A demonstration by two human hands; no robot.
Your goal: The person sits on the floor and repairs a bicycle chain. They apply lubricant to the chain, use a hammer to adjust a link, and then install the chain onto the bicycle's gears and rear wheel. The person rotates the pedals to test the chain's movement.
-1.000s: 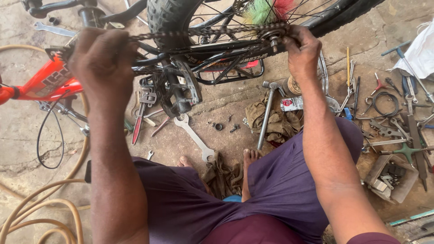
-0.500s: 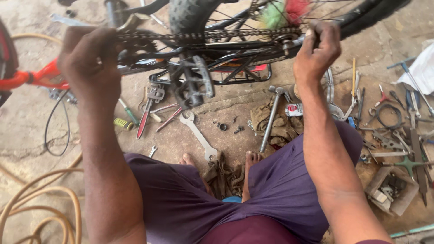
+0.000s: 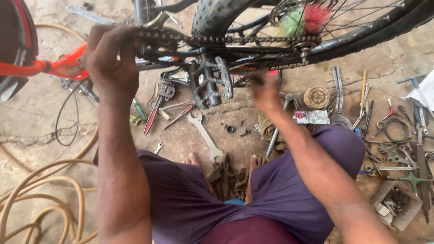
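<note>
While gripped, chain point(image 3: 235, 40) (left hand point(image 3: 110, 63))

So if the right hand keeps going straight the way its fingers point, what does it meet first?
Probably the bicycle frame tube just above the right hand, with the chain beyond it. The hand is blurred and depth is unclear, so it may sit nearer the camera than the frame.
</note>
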